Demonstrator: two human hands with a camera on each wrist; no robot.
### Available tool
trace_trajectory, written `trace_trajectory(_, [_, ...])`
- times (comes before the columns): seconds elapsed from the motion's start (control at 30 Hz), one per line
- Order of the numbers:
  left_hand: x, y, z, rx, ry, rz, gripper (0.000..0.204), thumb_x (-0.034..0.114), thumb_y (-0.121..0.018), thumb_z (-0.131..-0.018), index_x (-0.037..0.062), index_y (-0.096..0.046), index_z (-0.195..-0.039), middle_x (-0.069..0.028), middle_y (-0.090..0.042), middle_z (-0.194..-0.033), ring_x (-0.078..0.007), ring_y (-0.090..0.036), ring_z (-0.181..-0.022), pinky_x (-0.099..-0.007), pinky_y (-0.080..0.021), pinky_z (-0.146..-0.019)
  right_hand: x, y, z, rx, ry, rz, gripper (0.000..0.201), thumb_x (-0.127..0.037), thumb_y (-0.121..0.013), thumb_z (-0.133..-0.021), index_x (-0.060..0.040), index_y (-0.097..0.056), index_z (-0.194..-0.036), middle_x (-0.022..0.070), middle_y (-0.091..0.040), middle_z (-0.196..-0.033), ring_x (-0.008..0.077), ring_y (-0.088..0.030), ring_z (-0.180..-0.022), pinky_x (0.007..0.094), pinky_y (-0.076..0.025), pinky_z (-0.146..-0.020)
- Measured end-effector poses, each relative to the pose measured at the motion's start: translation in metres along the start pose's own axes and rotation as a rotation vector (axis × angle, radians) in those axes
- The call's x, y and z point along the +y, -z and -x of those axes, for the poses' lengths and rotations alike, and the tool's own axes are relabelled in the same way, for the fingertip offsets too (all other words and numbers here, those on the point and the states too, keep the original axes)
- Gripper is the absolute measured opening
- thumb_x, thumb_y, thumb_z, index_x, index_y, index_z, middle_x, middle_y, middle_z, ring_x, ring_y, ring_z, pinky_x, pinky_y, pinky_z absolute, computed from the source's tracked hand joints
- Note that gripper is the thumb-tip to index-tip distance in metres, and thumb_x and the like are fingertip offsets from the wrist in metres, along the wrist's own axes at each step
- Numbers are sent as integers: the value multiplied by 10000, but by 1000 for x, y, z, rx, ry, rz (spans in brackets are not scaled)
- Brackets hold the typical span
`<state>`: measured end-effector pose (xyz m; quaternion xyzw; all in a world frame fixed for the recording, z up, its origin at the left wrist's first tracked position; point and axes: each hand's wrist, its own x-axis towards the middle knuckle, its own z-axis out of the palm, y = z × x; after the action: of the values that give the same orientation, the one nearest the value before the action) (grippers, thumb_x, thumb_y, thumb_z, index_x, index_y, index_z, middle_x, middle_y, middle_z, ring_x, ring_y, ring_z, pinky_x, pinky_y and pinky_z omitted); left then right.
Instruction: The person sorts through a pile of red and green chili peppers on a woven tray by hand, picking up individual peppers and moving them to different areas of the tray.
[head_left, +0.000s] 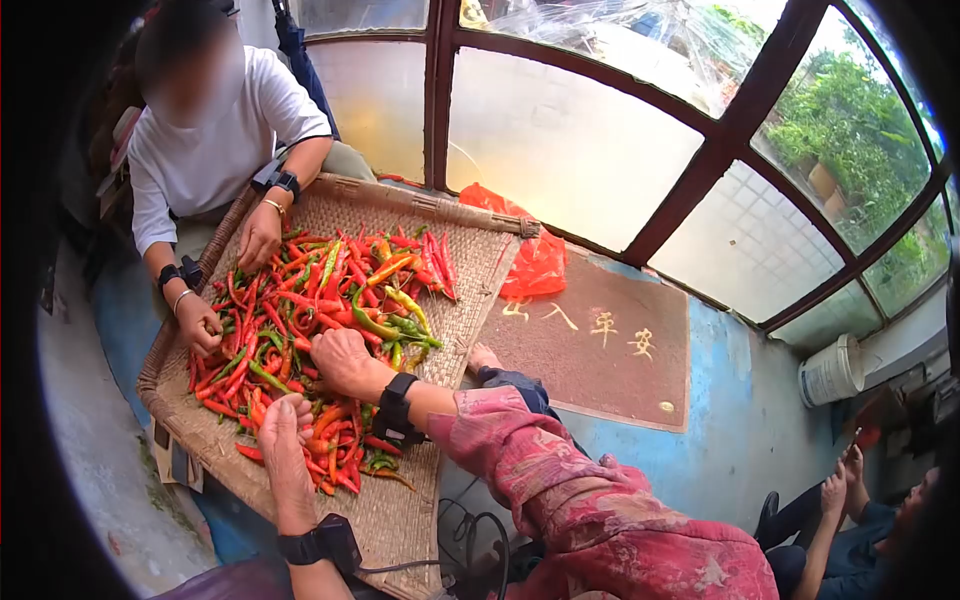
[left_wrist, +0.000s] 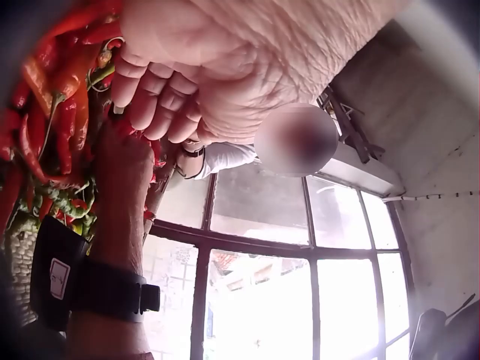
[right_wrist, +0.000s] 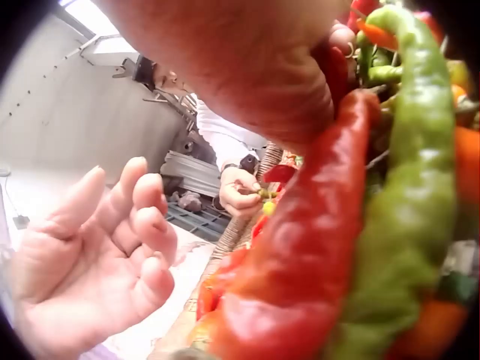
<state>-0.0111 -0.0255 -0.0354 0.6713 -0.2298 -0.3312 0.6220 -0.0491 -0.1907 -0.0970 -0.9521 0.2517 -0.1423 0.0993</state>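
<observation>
A heap of red, orange and green peppers [head_left: 335, 285] lies on a woven tray [head_left: 470, 290]. My right hand [head_left: 348, 362] reaches into the near side of the heap, palm down. Its fingertips are hidden among the peppers, so any grip cannot be seen; a large red pepper [right_wrist: 300, 247] and a long green one [right_wrist: 420, 150] lie close to it in the right wrist view. My left hand [head_left: 287, 450] is held palm up over the heap's near edge. Its fingers [right_wrist: 150, 232] are loosely bent in the right wrist view, with nothing in them.
Across the tray a person in a white shirt [head_left: 215, 130] has both hands at the peppers. A red plastic bag [head_left: 535, 265] and a brown mat [head_left: 600, 345] lie right of the tray. Another person [head_left: 840, 520] is at lower right, near a white bucket [head_left: 832, 370]. A cable [head_left: 500, 525] runs below the tray.
</observation>
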Motion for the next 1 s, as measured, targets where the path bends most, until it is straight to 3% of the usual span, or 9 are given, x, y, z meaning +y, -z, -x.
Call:
trace_trajectory(0.23, [3,-13,-2,85,1,67,377,340,-495,-922,39,-492,-1148,-14,-548,-911,-68,-490,-782,-209,-422,-697,-12,16,11,157,83,-424,268,-140,-605,-752,11,-412,-861,171,-558,-560,354,-589,-534,407,-454,-448])
trace_trajectory(0.4, [-5,-2,-14,-36,115,279,518,450,-453,-914,35,-432,-1224,-86,-526,-1042,-140,-506,-924,-309,-443,-812,-24,42,35,-13,224,-899,225,-169,-496,-833,53,-459,-848,253,-545,-659,426,-567,-651,475,-432,-583])
trace_trajectory(0.43, [-5,-16,-11,70,20,379,595,505,-458,-896,26,-417,-1246,-76,-542,-1021,-140,-505,-911,-305,-435,-811,-27,45,42,-33,299,-894,214,-159,-480,-832,54,-484,-822,232,-560,-636,365,-602,-608,431,-468,-523])
trace_trajectory(0.5, [-5,-16,-13,57,3,280,642,532,-469,-881,18,-410,-1261,-61,-549,-1023,-128,-498,-897,-292,-426,-803,-22,62,58,-589,171,-1223,211,-160,-464,-841,46,-503,-820,177,-592,-636,277,-624,-554,352,-506,-455])
trace_trajectory(0.57, [-2,-24,-13,40,-45,227,611,495,-514,-875,9,-428,-1235,-47,-547,-947,-109,-497,-856,-267,-419,-773,-14,49,67,-920,103,-1334,268,-241,-435,-916,22,-487,-911,119,-610,-679,182,-619,-563,281,-520,-469])
trace_trajectory(0.7, [1,-32,-11,44,-40,185,474,420,-517,-901,27,-479,-1163,-10,-502,-801,-100,-492,-747,-243,-427,-715,-11,50,78,-850,98,-1478,302,-275,-505,-884,23,-543,-914,108,-614,-665,185,-619,-538,271,-526,-453])
trace_trajectory(0.9, [-13,1,-32,134,-57,316,485,406,-474,-921,24,-456,-1219,-46,-532,-947,-130,-505,-865,-274,-423,-806,8,72,45,-805,210,-885,253,-242,-569,-783,6,-612,-755,100,-621,-655,235,-605,-591,360,-475,-525])
trace_trajectory(0.97, [-9,20,-35,200,-31,352,487,385,-479,-921,28,-441,-1250,-69,-529,-1073,-155,-502,-982,-297,-411,-868,17,51,23,-499,314,-596,271,-236,-580,-754,28,-629,-717,155,-634,-672,304,-617,-640,396,-483,-592])
trace_trajectory(1.0, [-10,32,-37,199,-37,362,478,373,-482,-919,34,-442,-1254,-80,-519,-1126,-168,-497,-1034,-303,-406,-892,22,71,22,-443,210,-588,295,-222,-571,-745,60,-622,-820,186,-640,-752,347,-620,-691,412,-484,-642])
